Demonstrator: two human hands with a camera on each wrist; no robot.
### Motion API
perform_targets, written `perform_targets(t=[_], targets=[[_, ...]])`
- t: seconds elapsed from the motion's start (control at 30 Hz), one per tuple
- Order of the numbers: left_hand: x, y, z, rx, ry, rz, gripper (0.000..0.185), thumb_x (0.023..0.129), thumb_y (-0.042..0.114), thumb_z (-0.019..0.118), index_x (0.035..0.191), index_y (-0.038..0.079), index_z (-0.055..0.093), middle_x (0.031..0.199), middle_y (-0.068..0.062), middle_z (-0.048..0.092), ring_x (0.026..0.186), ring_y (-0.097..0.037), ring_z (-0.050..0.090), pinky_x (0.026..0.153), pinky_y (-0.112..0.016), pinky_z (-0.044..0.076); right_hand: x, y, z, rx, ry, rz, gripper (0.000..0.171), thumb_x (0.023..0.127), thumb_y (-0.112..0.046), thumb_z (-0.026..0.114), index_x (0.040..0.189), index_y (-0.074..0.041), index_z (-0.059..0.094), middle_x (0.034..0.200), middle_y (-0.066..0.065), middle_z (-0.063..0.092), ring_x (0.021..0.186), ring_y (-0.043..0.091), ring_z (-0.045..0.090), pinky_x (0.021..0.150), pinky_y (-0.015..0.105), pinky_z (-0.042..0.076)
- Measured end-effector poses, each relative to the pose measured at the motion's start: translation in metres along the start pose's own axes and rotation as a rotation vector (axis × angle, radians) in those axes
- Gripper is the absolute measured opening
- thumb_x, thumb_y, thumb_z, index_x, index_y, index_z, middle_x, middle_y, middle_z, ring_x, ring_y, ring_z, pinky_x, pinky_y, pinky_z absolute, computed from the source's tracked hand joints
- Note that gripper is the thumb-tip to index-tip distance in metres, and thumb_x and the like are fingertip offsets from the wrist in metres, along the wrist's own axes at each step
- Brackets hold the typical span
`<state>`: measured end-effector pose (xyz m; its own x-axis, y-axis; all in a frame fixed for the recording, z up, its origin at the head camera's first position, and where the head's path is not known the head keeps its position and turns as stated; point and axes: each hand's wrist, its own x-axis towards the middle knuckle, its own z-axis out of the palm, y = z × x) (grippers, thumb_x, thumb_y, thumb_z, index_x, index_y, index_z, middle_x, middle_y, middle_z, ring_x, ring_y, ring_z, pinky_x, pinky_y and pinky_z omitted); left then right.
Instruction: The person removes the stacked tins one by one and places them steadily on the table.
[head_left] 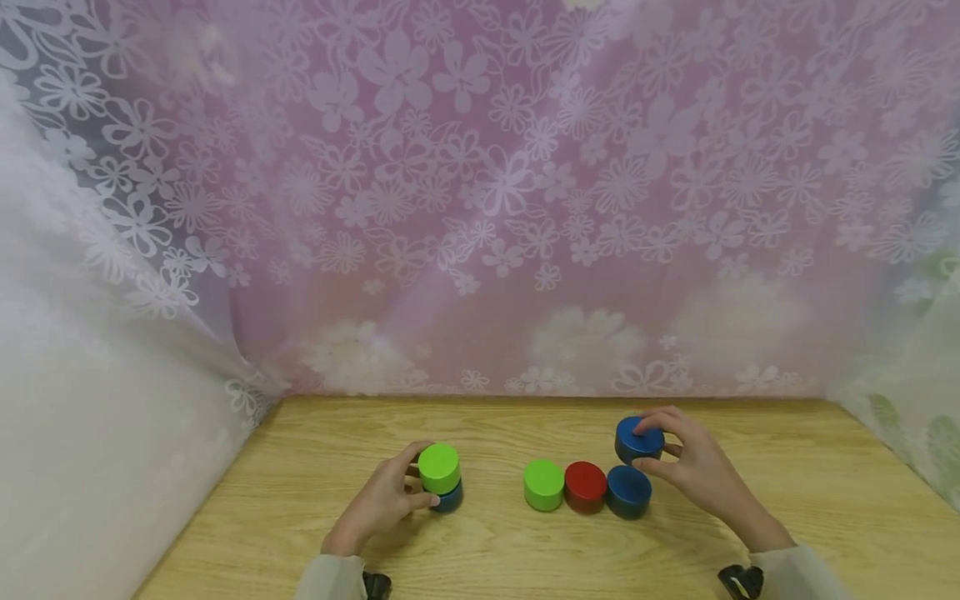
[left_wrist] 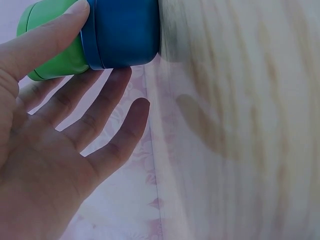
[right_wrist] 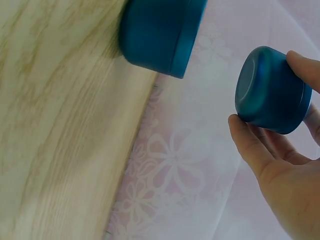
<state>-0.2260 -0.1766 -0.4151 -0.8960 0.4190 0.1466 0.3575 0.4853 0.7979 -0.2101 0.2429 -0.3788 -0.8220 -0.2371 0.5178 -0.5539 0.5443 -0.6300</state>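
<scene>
My left hand (head_left: 381, 500) grips a two-high stack, a light green round tin (head_left: 439, 467) on top of a blue tin (head_left: 449, 498). In the left wrist view its thumb lies over the green tin to the rim of the blue tin (left_wrist: 127, 32), which stands on the table; the little finger is free. With thumb and fingers, my right hand (head_left: 701, 473) holds another blue tin (right_wrist: 272, 92) in the air. Below that raised tin, a second blue tin (head_left: 628, 493) stands on the table, at the right end of a row with a red tin (head_left: 585, 487) and a green tin (head_left: 543, 485).
The wooden table (head_left: 495, 554) ends at a pink flowered curtain (head_left: 525, 250) behind. Pale curtain sides hang at the left (head_left: 112, 400) and right (head_left: 907, 375). A gap of bare wood lies between the stack and the row.
</scene>
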Motion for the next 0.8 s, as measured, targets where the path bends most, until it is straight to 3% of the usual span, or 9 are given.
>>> perform_targets(t=[0.47,0.8], targets=[[-0.001,-0.001,0.000,-0.003,0.001,-0.007,0.069,0.085,0.000,0.081,0.145,0.003,0.047,0.125,-0.018,0.060,0.110,-0.039,0.061,0.087,-0.054,0.055,-0.008,0.006,-0.005,-0.013,-0.033,0.064,0.037,0.073,0.012,0.085,0.099,-0.004,0.064,0.120,0.022,0.057,0.108,0.049,0.059,0.075,0.049,0.060],[0.001,-0.001,-0.001,0.005,-0.004,-0.027,0.069,0.086,0.002,0.081,0.146,0.004,0.047,0.126,-0.017,0.060,0.111,-0.037,0.061,0.088,-0.053,0.055,-0.015,0.014,-0.013,-0.094,-0.052,0.107,0.038,0.071,0.008,0.088,0.097,-0.006,0.064,0.111,0.016,0.060,0.102,0.044,0.062,0.075,0.053,0.059]])
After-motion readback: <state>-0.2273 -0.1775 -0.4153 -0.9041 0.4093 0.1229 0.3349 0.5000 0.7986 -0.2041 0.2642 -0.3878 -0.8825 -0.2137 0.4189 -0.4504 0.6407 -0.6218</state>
